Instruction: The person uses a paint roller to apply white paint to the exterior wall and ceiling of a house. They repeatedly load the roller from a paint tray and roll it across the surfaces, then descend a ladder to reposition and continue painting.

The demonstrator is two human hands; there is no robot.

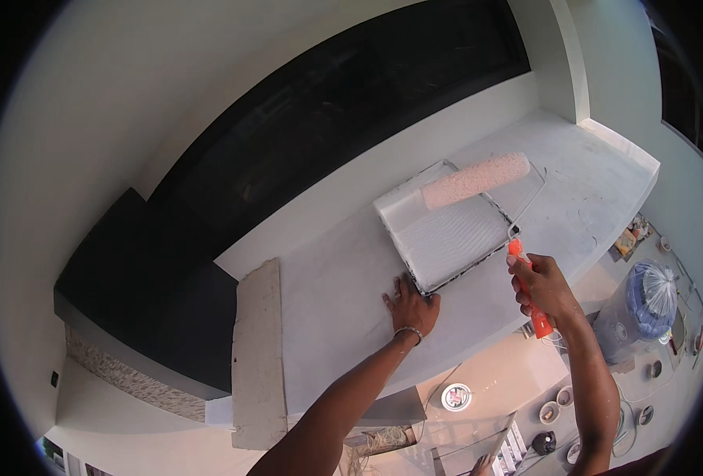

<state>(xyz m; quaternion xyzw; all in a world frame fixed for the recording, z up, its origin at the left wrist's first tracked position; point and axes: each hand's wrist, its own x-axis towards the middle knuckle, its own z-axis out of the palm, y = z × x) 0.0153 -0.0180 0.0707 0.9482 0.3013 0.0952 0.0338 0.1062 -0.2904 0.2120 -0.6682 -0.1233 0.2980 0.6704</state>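
A paint roller with a fluffy pinkish-white sleeve (pixel 478 180) crosses the paint tray's far right part; whether the sleeve touches the tray I cannot tell. Its bent wire frame runs down to an orange handle (pixel 542 324), and my right hand (pixel 548 285) is closed around that handle. The white paint tray (pixel 455 238) has a ribbed slope and dark-smudged edges, with white paint on it. My left hand (pixel 415 309) rests on the pale ledge (pixel 328 309), its fingers spread, at the tray's near left corner. The thumb side lies against that corner.
Behind the ledge is a dark window panel (pixel 336 119). A rough board (pixel 258 349) lies across the ledge's left end. On the floor below stand a plastic-covered blue bin (pixel 637 309), a white round lid or tub (pixel 456 397), several small bowls and a ladder (pixel 512 448).
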